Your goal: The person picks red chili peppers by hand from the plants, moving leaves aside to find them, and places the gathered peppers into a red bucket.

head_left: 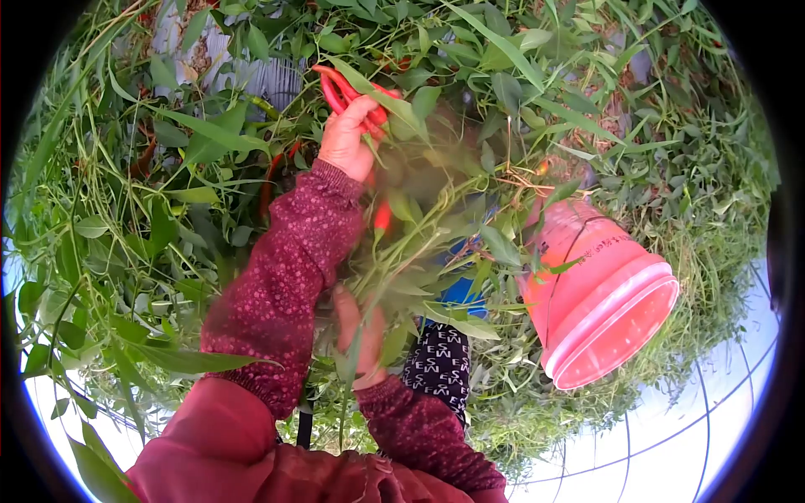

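My left hand is closed around several long red chili peppers, their tips sticking out above and beside the fingers. A green leaf lies across the peppers. Closer to my body, my right hand is blurred and partly covered by leaves and thin green stems; I cannot tell whether it grips them. Between the two hands, another red chili pepper hangs among the foliage.
A pink bucket lies tilted on the right, its opening facing down-right in view. Something blue shows behind the stems, above a patterned black trouser leg. Dense pepper plants surround me, with more red peppers at left.
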A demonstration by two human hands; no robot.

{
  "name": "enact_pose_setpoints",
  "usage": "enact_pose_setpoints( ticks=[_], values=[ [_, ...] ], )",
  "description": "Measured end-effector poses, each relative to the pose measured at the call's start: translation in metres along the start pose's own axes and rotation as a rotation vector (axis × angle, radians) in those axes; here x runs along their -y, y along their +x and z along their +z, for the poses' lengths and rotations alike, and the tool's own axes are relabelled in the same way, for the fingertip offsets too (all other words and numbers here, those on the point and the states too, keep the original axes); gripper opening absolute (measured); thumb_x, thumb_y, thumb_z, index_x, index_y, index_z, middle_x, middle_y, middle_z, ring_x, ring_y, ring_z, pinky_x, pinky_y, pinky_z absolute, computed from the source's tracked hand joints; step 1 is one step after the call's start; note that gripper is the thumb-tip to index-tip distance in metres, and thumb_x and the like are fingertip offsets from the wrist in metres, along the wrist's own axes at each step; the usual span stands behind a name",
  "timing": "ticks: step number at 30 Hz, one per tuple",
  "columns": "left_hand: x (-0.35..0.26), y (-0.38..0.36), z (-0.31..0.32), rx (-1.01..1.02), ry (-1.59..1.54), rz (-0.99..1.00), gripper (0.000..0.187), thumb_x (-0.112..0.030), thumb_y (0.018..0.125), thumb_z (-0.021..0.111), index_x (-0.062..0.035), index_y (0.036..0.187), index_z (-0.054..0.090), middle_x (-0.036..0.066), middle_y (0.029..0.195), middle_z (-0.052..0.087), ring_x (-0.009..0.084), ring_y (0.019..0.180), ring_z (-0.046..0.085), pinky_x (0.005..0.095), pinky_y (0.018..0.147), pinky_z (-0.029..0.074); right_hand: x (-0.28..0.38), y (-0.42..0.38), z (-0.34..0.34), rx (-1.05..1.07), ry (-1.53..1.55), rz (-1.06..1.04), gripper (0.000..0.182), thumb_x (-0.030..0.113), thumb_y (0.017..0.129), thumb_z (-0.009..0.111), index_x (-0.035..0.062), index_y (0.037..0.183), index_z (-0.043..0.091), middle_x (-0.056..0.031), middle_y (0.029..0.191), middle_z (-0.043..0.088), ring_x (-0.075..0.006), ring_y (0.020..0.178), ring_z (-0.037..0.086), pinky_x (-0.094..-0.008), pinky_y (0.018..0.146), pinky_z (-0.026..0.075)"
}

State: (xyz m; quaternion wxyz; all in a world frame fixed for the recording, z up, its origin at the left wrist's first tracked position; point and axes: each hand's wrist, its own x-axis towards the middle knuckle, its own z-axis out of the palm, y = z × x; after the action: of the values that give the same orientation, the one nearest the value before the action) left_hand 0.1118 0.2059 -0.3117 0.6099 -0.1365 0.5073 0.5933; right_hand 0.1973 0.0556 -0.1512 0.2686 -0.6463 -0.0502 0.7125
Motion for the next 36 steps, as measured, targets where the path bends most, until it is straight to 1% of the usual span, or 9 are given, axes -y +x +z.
enact_pose_setpoints(
  ticks=[6,10,16,22,26,28,31,33,36],
  values=[
    [-0.088,-0.022,-0.012,0.170,-0.057,0.066,0.034,-0.017,0.084,0.060,-0.0044,0.111,0.044,0.013,0.109,0.055,0.0341,0.109,0.051,0.0541,0.095,0.040,-0.006,-0.001,-0.004,-0.069,-0.194,0.096,0.047,0.016,0.089,0.055,-0.0007,0.128,0.036,-0.0042,0.092,0.056,-0.0099,0.078,0.051,-0.0211,0.070,0.042],
    [-0.091,-0.053,-0.004,0.220,0.037,-0.067,0.036,-0.018,0.083,0.060,-0.0052,0.112,0.044,0.015,0.112,0.055,0.0333,0.106,0.053,0.0519,0.091,0.044,-0.024,0.000,-0.004,-0.035,0.511,0.279,0.035,0.014,0.086,0.059,0.0013,0.116,0.045,-0.0004,0.087,0.053,-0.0080,0.075,0.049,-0.0209,0.067,0.041],
    [-0.090,-0.082,0.073,0.313,0.236,-0.191,0.037,-0.020,0.082,0.062,-0.0025,0.112,0.049,0.014,0.098,0.061,0.0256,0.087,0.062,0.0387,0.077,0.052,-0.024,0.009,0.000,-0.076,-0.145,0.042,0.019,0.020,0.088,0.056,0.0049,0.099,0.051,-0.0051,0.079,0.056,-0.0127,0.069,0.051,-0.0288,0.062,0.043],
    [0.010,-0.172,0.194,0.734,0.423,-0.509,0.024,-0.007,0.075,0.066,-0.0044,0.099,0.061,0.003,0.079,0.062,0.0138,0.067,0.059,0.0299,0.070,0.050,-0.029,0.027,-0.010,-0.102,-0.243,-0.134,0.030,0.021,0.088,0.053,0.0044,0.114,0.049,-0.0112,0.100,0.059,-0.0196,0.089,0.056,-0.0336,0.077,0.043],
    [0.089,-0.242,0.239,1.100,0.559,-0.689,0.066,-0.013,0.077,0.065,0.0083,0.127,0.027,0.016,0.106,0.055,0.0207,0.088,0.060,0.0329,0.084,0.048,-0.017,0.032,-0.015,-0.075,-0.118,-0.084,0.030,0.017,0.088,0.052,0.0047,0.115,0.049,-0.0099,0.101,0.059,-0.0189,0.089,0.056,-0.0322,0.078,0.043],
    [0.125,-0.265,0.238,1.116,0.792,-0.360,0.078,-0.017,0.073,0.065,0.0101,0.129,0.018,0.027,0.114,0.047,0.0333,0.104,0.052,0.0371,0.093,0.042,-0.010,0.022,-0.009,-0.036,-0.089,-0.040,0.029,0.015,0.088,0.052,0.0048,0.115,0.049,-0.0092,0.101,0.058,-0.0186,0.090,0.055,-0.0314,0.078,0.042],
    [0.130,-0.273,0.231,0.832,1.138,0.085,0.065,-0.014,0.075,0.061,0.0119,0.124,0.027,0.027,0.111,0.049,0.0335,0.101,0.054,0.0352,0.091,0.043,0.001,0.012,-0.004,-0.034,-0.072,0.016,0.029,0.013,0.088,0.052,0.0050,0.116,0.049,-0.0082,0.101,0.058,-0.0181,0.090,0.055,-0.0303,0.079,0.042],
    [0.105,-0.239,0.219,1.171,0.835,-0.226,0.045,-0.013,0.077,0.057,0.0101,0.113,0.042,0.023,0.101,0.056,0.0311,0.091,0.059,0.0360,0.084,0.047,0.001,0.005,-0.004,-0.024,-0.107,0.027,0.030,0.011,0.088,0.051,0.0051,0.116,0.049,-0.0076,0.101,0.058,-0.0177,0.090,0.055,-0.0296,0.079,0.042],
    [0.041,-0.169,0.185,1.095,0.864,-0.184,0.013,-0.010,0.081,0.057,0.0020,0.086,0.059,0.006,0.072,0.061,0.0134,0.067,0.059,0.0272,0.065,0.049,-0.003,-0.005,-0.003,0.045,-0.353,-0.143,0.030,0.008,0.087,0.051,0.0053,0.117,0.048,-0.0066,0.102,0.058,-0.0172,0.091,0.054,-0.0285,0.079,0.042]
  ],
)
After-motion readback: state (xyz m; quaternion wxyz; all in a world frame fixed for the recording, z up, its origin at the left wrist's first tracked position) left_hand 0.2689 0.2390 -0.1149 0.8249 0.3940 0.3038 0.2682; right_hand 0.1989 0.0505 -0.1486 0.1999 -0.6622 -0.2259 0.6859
